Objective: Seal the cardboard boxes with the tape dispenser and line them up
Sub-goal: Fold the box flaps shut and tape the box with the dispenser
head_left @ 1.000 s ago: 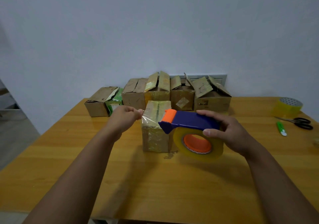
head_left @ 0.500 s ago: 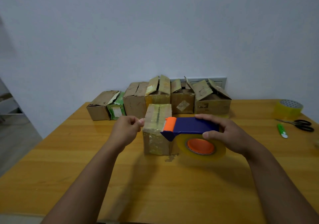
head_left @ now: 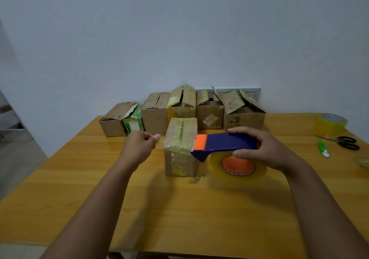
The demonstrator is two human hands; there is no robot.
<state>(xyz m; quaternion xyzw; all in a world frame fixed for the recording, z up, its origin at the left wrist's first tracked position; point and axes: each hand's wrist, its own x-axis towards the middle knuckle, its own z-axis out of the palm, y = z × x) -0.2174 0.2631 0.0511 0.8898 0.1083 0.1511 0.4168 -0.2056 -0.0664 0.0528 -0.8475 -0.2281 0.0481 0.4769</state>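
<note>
The tape dispenser (head_left: 225, 146) hides the near box's (head_left: 180, 147) right front corner. A small clear object (head_left: 364, 163) is cut off by the right edge, too blurred to identify. The table's (head_left: 179, 208) near corners fall outside the view.

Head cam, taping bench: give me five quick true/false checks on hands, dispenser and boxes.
1. The right hand grips the tape dispenser. True.
2. The left hand lies flat on the table. False: it pinches the tape end, raised beside the front box.
3. The scissors lie at the table's left edge. False: right side.
4. Boxes in the back row have raised flaps. True.
5. The spare tape roll sits on a box. False: on the table.
</note>
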